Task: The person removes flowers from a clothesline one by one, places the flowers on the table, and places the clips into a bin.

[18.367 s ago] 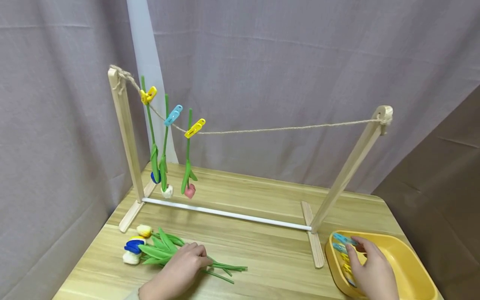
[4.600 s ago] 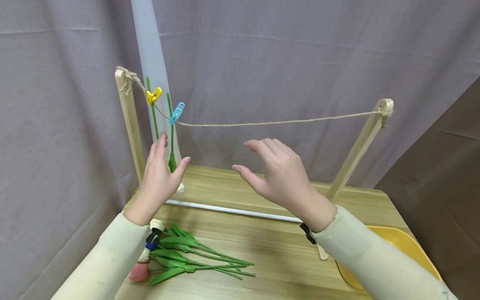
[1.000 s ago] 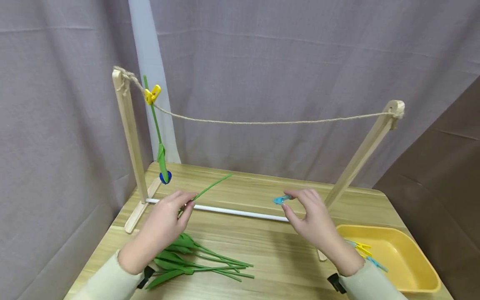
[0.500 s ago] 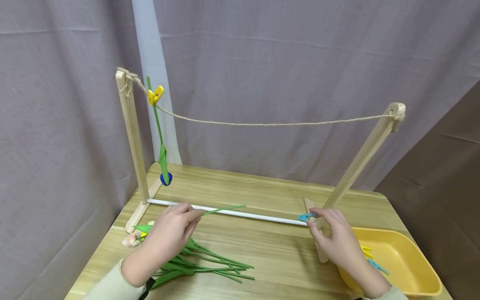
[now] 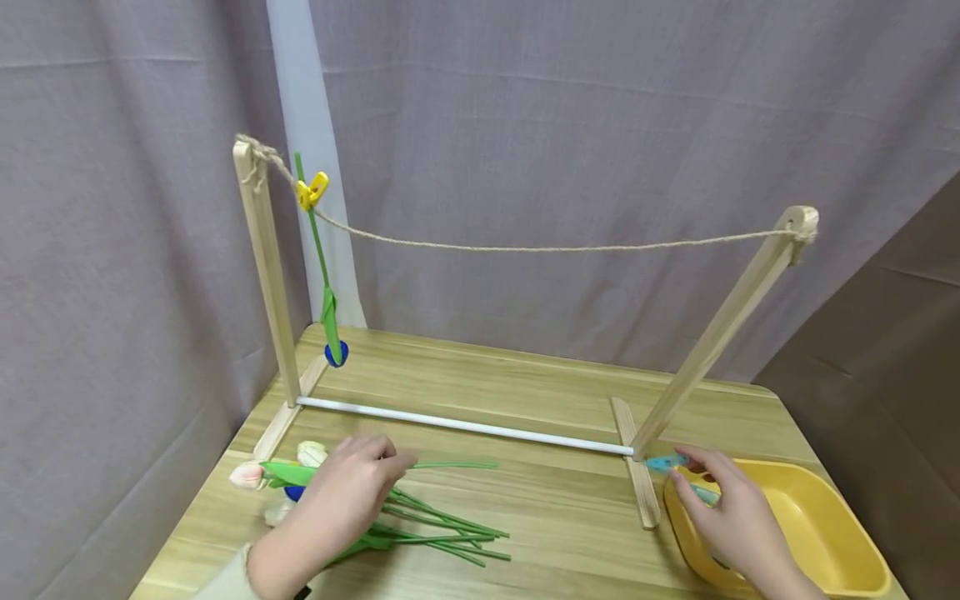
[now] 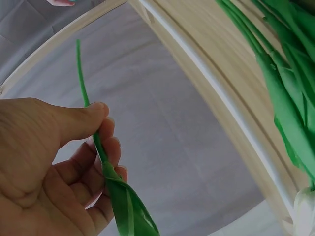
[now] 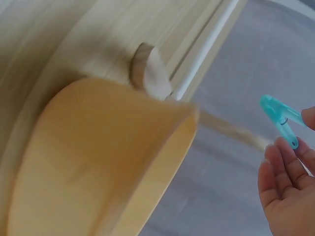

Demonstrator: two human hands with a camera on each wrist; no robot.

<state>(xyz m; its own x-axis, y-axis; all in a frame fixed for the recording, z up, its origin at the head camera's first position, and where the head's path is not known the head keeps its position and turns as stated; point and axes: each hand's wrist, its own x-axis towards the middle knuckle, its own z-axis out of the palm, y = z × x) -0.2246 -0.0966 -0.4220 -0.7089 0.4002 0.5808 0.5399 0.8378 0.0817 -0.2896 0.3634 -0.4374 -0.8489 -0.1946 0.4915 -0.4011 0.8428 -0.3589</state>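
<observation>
An artificial tulip (image 5: 453, 464) is in my left hand (image 5: 348, 492), its green stem pinched between thumb and fingers; the left wrist view shows the stem (image 6: 81, 73) too. This hand hovers over a pile of tulips (image 5: 450, 525) on the table; which flower head belongs to the held stem I cannot tell. With thumb and fingers, my right hand (image 5: 731, 508) pinches a light blue clothespin (image 5: 664, 462) at the left rim of a yellow basin (image 5: 832, 533). A blue tulip (image 5: 337, 353) hangs head down from the twine (image 5: 525, 249), clipped by a yellow clothespin (image 5: 311, 192).
Two wooden posts (image 5: 264, 267) carry the twine, and a white rod (image 5: 465, 426) joins their feet low over the table. Another pale blue clothespin (image 5: 707, 495) shows in the basin beside my right hand. Grey curtains (image 5: 562, 125) close off the back.
The pink and white tulips and their clothespins have come off the twine. Over the last second, my left hand has lowered the tulip toward the pile, and my right has carried the clothespin rightward to the basin.
</observation>
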